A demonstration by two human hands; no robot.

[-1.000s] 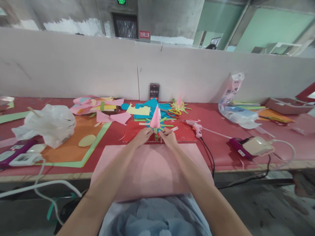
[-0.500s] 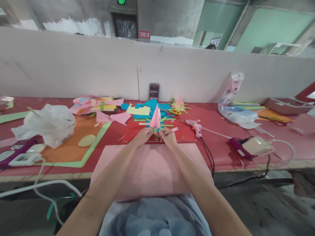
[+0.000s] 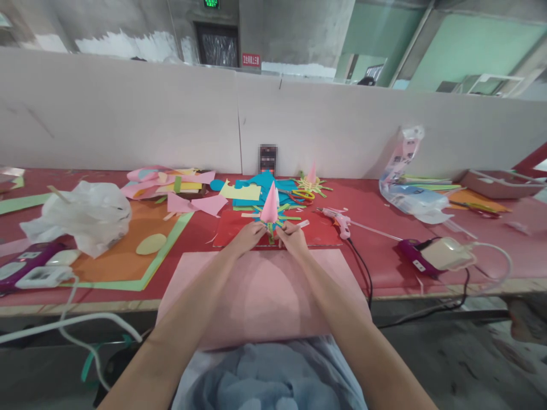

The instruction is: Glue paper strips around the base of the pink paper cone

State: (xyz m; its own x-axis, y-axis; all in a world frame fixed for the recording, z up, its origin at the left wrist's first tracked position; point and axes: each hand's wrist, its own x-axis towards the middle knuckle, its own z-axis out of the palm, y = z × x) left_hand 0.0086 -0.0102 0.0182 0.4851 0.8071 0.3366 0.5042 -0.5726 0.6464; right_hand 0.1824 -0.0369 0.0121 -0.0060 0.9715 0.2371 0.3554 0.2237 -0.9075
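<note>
A pink paper cone (image 3: 269, 205) stands upright on a base of green paper strips and blue paper, over a red board (image 3: 325, 232). My left hand (image 3: 248, 237) is closed, its fingertips pinching the near left edge of this paper craft. My right hand (image 3: 294, 238) is closed at the near right edge, with a slim white pen-like stick (image 3: 303, 224) poking out beside its fingers. Between the hands a green paper strip (image 3: 270, 231) points towards me. What exactly the fingertips pinch is partly hidden.
A pink glue gun (image 3: 339, 222) lies to the right, its black cord running off the table edge. Behind are scissors (image 3: 305, 196), a second cone craft (image 3: 313, 179) and an upright phone (image 3: 268, 159). Left are paper scraps (image 3: 171, 182) and a crumpled plastic bag (image 3: 92, 213).
My right fingers have shifted very slightly, and the white stick beside them shows at a slightly different tilt. The cone and my left hand stay in place.
</note>
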